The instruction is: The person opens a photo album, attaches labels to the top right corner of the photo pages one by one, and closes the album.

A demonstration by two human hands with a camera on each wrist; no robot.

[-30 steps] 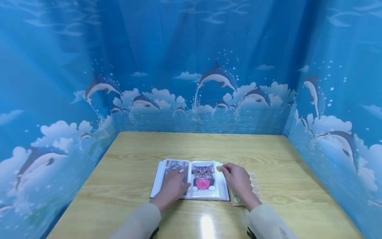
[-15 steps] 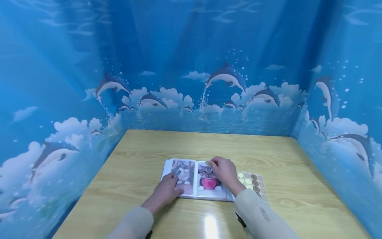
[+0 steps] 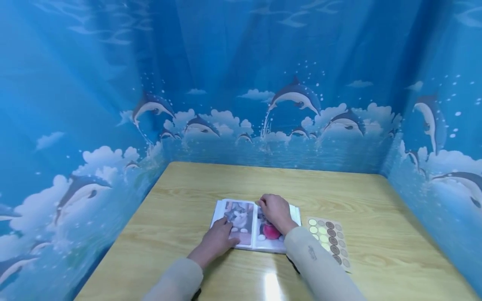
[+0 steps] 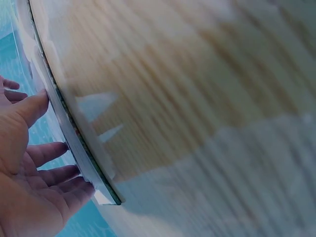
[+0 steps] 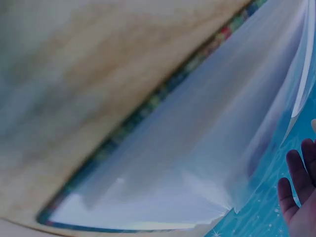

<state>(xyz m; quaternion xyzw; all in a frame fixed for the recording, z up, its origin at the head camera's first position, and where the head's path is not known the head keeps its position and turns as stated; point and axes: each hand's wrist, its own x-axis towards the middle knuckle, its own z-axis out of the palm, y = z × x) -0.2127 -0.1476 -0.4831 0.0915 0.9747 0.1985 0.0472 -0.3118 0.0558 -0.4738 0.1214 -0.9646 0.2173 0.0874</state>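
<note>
While the photo album (image 3: 256, 228) lies open on the wooden worktop (image 3: 361, 196), the left hand (image 3: 218, 239) rests flat on its left page, fingers (image 3: 226, 223) straight and spread just below a cat photo (image 3: 236, 214); the left wrist view shows the same straight fingers against the album's edge. Across the spine, the right hand (image 3: 275, 211) lies on the right page with its fingers curled over the top of a second cat photo, whose pink ball (image 3: 272, 231) shows beneath the palm; whether they pinch anything I cannot tell. Just beyond the right wrist, beside the album's right edge, lies a sheet of round stickers (image 3: 329, 240), apart from both hands
</note>
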